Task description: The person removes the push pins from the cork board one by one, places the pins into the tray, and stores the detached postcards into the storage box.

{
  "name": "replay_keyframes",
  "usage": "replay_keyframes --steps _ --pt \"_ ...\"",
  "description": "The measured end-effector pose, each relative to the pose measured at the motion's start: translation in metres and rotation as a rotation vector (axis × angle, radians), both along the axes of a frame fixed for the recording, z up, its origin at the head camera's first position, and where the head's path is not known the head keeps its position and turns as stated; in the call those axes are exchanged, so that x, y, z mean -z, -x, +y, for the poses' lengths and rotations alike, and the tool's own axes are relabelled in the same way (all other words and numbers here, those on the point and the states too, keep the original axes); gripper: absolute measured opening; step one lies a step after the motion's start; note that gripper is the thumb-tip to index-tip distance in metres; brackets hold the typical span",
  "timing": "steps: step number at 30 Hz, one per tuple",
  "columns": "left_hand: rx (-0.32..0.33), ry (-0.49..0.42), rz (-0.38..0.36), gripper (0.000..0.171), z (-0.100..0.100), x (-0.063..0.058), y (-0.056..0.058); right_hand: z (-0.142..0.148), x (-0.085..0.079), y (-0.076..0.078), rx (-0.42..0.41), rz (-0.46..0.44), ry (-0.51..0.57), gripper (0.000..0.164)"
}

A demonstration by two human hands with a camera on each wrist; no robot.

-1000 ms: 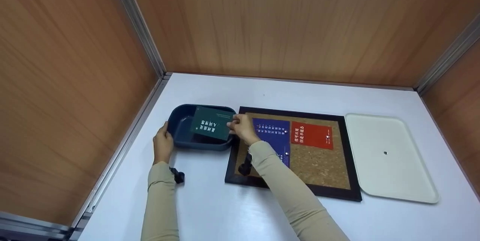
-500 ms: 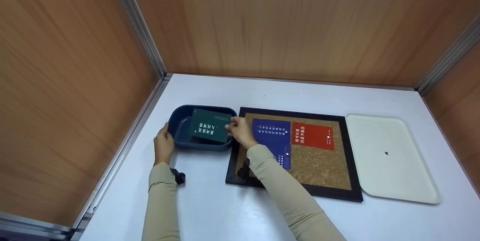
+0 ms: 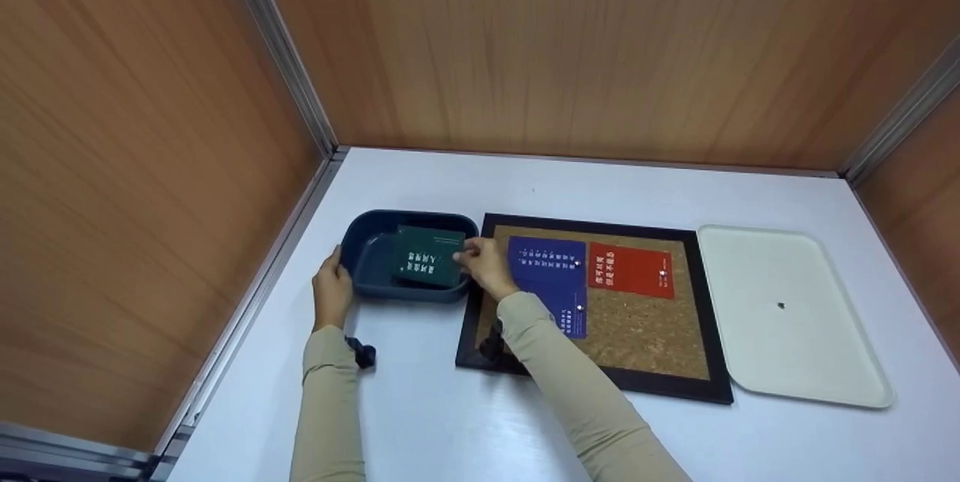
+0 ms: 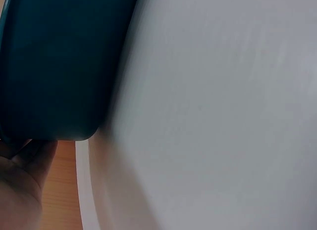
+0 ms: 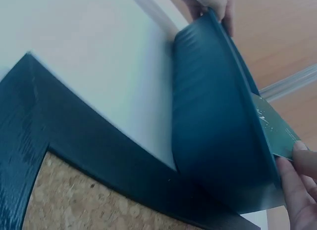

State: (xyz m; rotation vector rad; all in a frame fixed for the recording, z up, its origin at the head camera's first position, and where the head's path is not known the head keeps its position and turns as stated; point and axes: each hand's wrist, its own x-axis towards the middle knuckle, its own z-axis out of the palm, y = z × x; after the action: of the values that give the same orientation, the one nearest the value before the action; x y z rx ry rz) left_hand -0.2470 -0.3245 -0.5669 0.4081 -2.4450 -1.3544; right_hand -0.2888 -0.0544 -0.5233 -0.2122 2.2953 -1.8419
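Note:
My left hand (image 3: 331, 288) grips the left end of a dark blue plastic basin (image 3: 367, 288) at its rim; the left wrist view has its fingers against the basin's outer wall. My right hand (image 3: 484, 266) pinches the right edge of a green card (image 3: 427, 255) printed with white characters. In the head view the card lies across the right half of the basin's opening. The right wrist view catches the card (image 5: 275, 123) rising past the rim, with thumb and fingertips on its edge.
Right of the basin lies a black-framed cork board (image 3: 645, 339). Blue cards (image 3: 546, 257) and a red card (image 3: 630, 270) are pinned on it. A cream tray (image 3: 780, 264) with a small dark object (image 3: 781, 305) sits farther right. Wooden panels (image 3: 585, 47) wall the white table (image 3: 420, 392).
The green card in my right hand has come down slightly toward the near rim and turned squarer to the basin. My left hand keeps its hold on the basin.

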Motion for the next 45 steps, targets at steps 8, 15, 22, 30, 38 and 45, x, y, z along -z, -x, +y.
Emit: replay_keyframes --steps 8,15,22,30,38,45 --pt "0.0 0.019 0.008 0.046 0.0014 0.0002 -0.0001 -0.0013 0.0021 -0.0027 -0.022 0.058 -0.067 0.025" --pt "0.012 -0.003 -0.005 0.046 0.0036 -0.0011 0.0005 0.001 0.0038 -0.0016 -0.03 0.107 -0.09 0.018" --pt "0.01 -0.002 0.003 0.046 0.0021 -0.0033 0.0016 0.0001 0.0025 -0.0002 -0.037 0.11 -0.095 0.02" --pt "-0.008 -0.007 -0.006 0.046 0.0028 -0.0025 -0.0007 -0.0011 0.0041 -0.0029 -0.026 0.126 -0.124 0.025" --pt "0.0 -0.025 -0.025 0.046 0.0026 -0.0013 -0.0029 -0.0003 0.0038 -0.0041 -0.028 0.145 -0.17 0.028" --pt "-0.006 -0.015 -0.026 0.046 0.0014 -0.0019 -0.0005 -0.0012 0.0014 -0.0043 -0.054 0.183 -0.23 0.027"
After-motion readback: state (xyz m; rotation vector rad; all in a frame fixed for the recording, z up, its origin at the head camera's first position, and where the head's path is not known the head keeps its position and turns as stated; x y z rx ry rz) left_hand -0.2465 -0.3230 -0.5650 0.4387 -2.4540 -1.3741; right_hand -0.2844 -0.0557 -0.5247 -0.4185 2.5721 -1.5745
